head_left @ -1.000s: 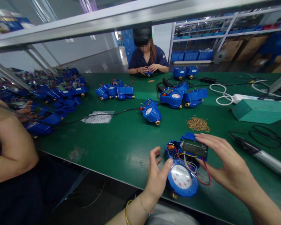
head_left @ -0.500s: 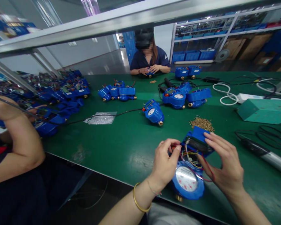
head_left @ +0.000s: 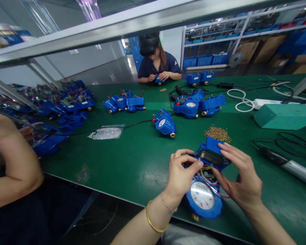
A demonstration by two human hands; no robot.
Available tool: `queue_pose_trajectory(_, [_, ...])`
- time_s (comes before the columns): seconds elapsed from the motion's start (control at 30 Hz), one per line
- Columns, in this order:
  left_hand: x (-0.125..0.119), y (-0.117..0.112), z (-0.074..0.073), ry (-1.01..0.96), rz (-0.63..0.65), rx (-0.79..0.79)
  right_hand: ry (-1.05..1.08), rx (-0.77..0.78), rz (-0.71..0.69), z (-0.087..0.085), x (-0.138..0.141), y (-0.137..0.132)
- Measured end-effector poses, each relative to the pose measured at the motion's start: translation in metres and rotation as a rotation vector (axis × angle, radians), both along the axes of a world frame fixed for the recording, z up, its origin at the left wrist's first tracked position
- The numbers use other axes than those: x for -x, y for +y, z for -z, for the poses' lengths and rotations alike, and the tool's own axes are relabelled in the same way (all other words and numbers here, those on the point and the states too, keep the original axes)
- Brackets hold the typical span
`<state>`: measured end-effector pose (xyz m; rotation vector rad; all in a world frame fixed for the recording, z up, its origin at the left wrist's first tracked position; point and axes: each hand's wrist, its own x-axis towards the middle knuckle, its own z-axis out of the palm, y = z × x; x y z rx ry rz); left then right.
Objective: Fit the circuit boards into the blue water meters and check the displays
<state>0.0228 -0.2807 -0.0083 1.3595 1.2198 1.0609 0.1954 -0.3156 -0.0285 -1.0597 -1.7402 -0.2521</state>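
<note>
A blue water meter (head_left: 204, 199) with a white round dial lies on the table's near edge, its brass fitting towards me. Coloured wires (head_left: 209, 179) run from it to a blue cover (head_left: 214, 144) with a black block inside, tilted up at its far side. My right hand (head_left: 246, 177) grips that cover, fingers over its top edge and thumb beneath, a red wire passing by the thumb. My left hand (head_left: 180, 172) is closed in a pinch at the cover's left side, thumb and forefinger on the wires. Its fingertips partly hide what they hold.
Brass screws (head_left: 217, 134) lie piled beyond the cover. Another blue meter (head_left: 164, 123) and a bag of small clear parts (head_left: 107, 132) lie further left. A power screwdriver (head_left: 287, 163) and green box (head_left: 284, 116) are at right. Co-workers sit opposite (head_left: 160, 66) and at left (head_left: 12, 163).
My left thumb and forefinger have shifted right, from the cover's left corner onto the wires. My right hand keeps its hold on the cover. The view has turned slightly.
</note>
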Motion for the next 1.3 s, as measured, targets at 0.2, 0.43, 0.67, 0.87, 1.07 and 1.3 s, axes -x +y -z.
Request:
queue_pose_trajectory(0.2, [0.006,0.003,-0.003,0.067,0.072,-0.071,0.187,0.164,-0.051,0.008,-0.002,0.0])
queue_pose_trajectory(0.43, [0.012,0.008,-0.009,0.221,0.13,-0.18,0.243,0.329,-0.13,0.004,-0.007,-0.002])
queue_pose_trajectory(0.67, [0.014,0.011,-0.002,0.238,0.109,-0.318,0.197,0.437,-0.175,-0.003,-0.02,0.004])
queue_pose_trajectory(0.87, [0.025,0.035,-0.003,0.128,0.417,-0.383,0.102,0.462,-0.224,-0.008,-0.026,0.007])
queue_pose_trajectory(1.07, [0.024,0.05,0.002,0.102,0.533,-0.58,0.045,0.655,-0.208,-0.024,-0.043,0.001])
queue_pose_trajectory(1.3, [0.023,0.041,0.005,0.155,0.391,-0.813,0.64,0.687,0.044,-0.052,-0.01,-0.036])
